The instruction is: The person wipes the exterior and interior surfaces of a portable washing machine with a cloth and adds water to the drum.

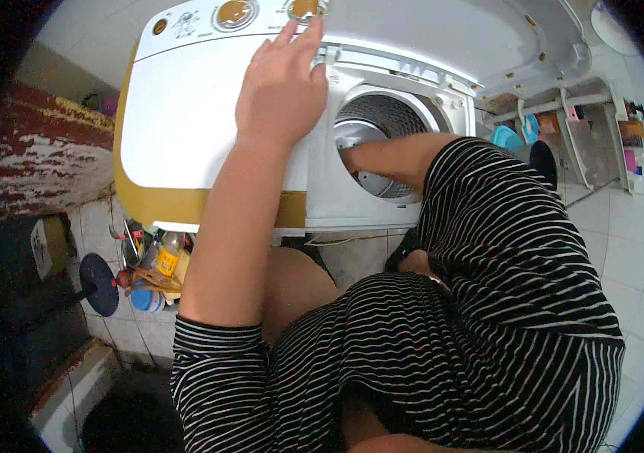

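A white twin-tub washing machine (186, 113) with gold trim stands before me. My left hand (283, 85) is over its top, back of the hand up. Two fingertips reach the lower edge of the right gold knob (303, 8), while the thumb is apart from it. Another gold knob (235, 12) sits further left on the panel. The lid (412, 34) over the round metal drum (392, 113) is raised. Down in the drum is my right hand (351, 159), blurred and partly hidden by the rim, so its fingers and anything in them cannot be made out.
Left below the machine, a bottle with a yellow label (167, 257), a blue-lidded jar (147, 297) and other items are crowded together near a round black disc (99, 285). A white rack (577, 141) with coloured items stands at right on the tiled floor (622, 243).
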### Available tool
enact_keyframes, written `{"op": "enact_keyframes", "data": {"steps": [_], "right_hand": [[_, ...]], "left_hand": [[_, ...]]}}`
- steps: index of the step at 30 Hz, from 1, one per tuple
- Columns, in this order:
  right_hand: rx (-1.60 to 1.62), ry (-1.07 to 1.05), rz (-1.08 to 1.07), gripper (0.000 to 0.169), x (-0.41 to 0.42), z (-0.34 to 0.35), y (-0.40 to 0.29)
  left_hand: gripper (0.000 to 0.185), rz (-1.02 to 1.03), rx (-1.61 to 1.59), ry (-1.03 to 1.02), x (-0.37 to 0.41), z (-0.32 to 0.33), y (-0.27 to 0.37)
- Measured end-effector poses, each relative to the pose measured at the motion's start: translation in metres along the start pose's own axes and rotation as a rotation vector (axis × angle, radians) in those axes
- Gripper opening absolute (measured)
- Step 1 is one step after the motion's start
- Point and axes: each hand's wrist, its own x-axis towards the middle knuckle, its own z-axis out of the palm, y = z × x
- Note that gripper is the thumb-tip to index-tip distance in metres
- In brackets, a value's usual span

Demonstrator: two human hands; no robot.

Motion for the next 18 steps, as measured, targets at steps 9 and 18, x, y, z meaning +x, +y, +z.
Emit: {"op": "enact_keyframes", "data": {"steps": [9,18], "right_hand": [[-0.431,0.342,-0.192,0.06,-0.051,-0.006,0.031],[-0.048,0.065,-0.218,0.058,0.02,0.022,0.01]], "left_hand": [[0.056,-0.118,-0.04,-0.183,0.006,-0.017,0.0],[0.054,-0.118,-0.073,-0.169,0.004,-0.013,0.002]]}}
